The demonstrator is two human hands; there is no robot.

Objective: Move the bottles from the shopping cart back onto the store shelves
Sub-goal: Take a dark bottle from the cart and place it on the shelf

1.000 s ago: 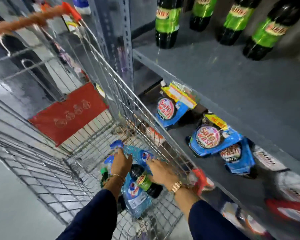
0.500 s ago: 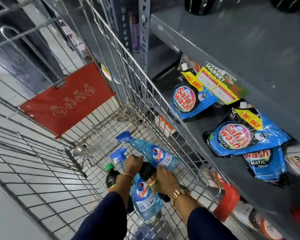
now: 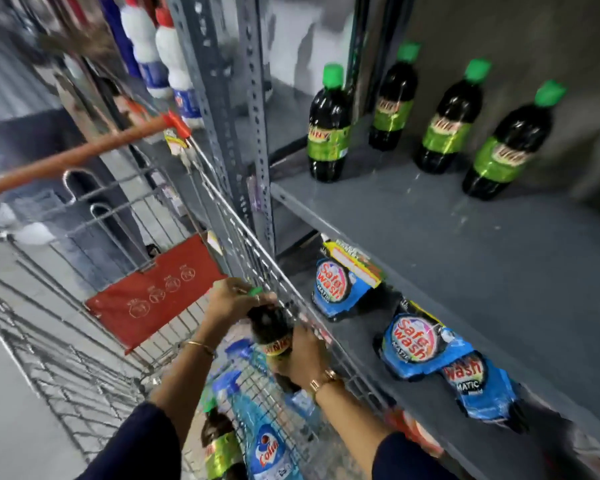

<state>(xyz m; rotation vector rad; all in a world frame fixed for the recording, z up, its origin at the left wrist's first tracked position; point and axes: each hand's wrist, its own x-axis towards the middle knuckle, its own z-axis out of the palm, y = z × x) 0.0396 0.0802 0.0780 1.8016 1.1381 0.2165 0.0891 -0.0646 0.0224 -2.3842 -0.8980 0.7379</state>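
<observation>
Both hands grip 1 dark bottle (image 3: 270, 329) with a green cap, held above the cart (image 3: 84, 358) close against its right wire wall: the left hand (image 3: 234, 301) is wrapped around the neck just under the cap, and the right hand (image 3: 307, 351) is clamped on the lower body at the label. That wire wall stands between the bottle and the shelving. Below the hands, still in the cart, lie blue spray bottles (image 3: 262, 441) (1 labelled Colin) and another dark bottle with a green label (image 3: 220, 452). A red flap (image 3: 153, 292) hangs at the cart's far end beneath the orange handle (image 3: 73, 155). On the upper shelf (image 3: 465, 237), 4 matching green-capped bottles (image 3: 329, 133) stand upright in a row toward the back, with bare shelf in front of them. On the shelf below, blue Safe Wash pouches (image 3: 414, 344) lie overlapping. A grey perforated upright (image 3: 236, 109) rises between cart and shelves, and white bottles (image 3: 168, 60) with red caps stand beyond it, blurred.
</observation>
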